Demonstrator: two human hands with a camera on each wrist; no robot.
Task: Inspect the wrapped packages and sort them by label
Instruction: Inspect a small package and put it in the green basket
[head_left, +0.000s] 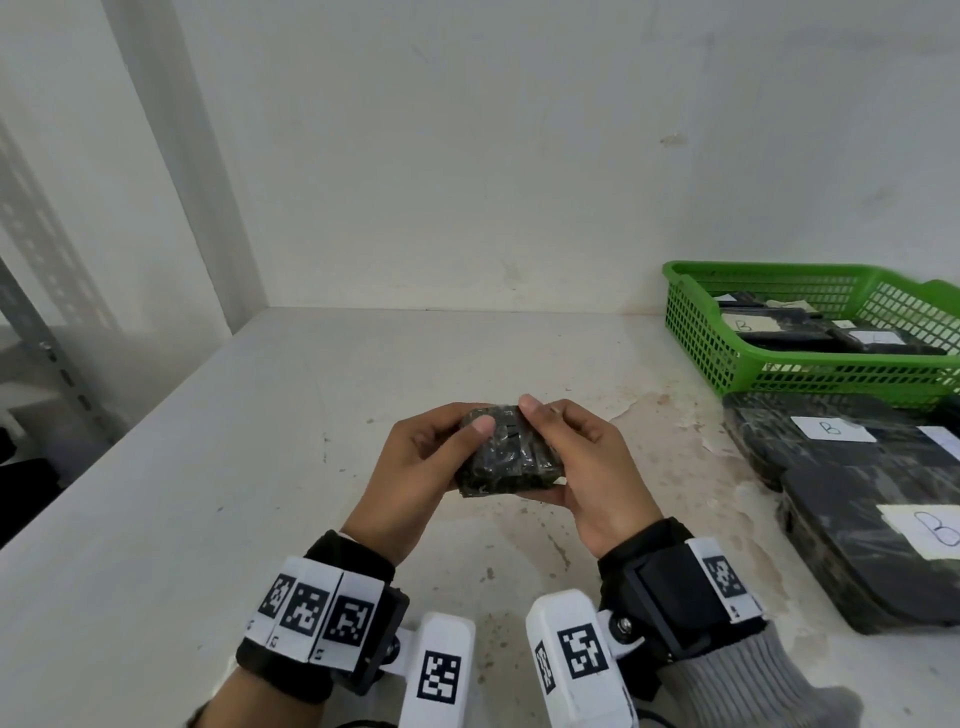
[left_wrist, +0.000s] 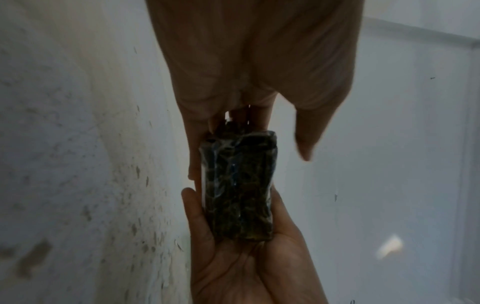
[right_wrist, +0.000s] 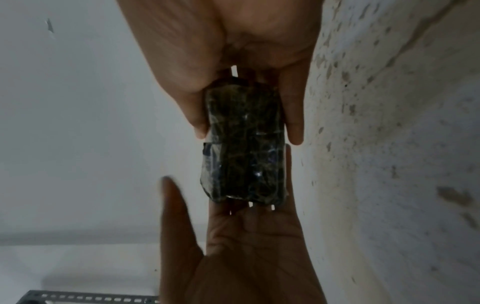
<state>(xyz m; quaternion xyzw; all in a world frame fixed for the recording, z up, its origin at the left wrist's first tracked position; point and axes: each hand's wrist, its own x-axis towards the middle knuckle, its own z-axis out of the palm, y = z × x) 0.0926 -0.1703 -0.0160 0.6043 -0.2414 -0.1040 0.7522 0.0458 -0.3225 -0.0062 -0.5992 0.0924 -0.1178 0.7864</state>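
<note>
both hands hold one small dark wrapped package (head_left: 501, 451) above the middle of the table (head_left: 260, 467), clear of its surface. the left hand (head_left: 415, 467) grips its left end with the thumb on top; the right hand (head_left: 582, 467) grips the right end, fingers curled underneath. no label shows on the faces in view. near the table's right edge lie larger wrapped packages (head_left: 831, 467) with white "b" labels, and behind them a green basket (head_left: 696, 322) holds more.
</note>
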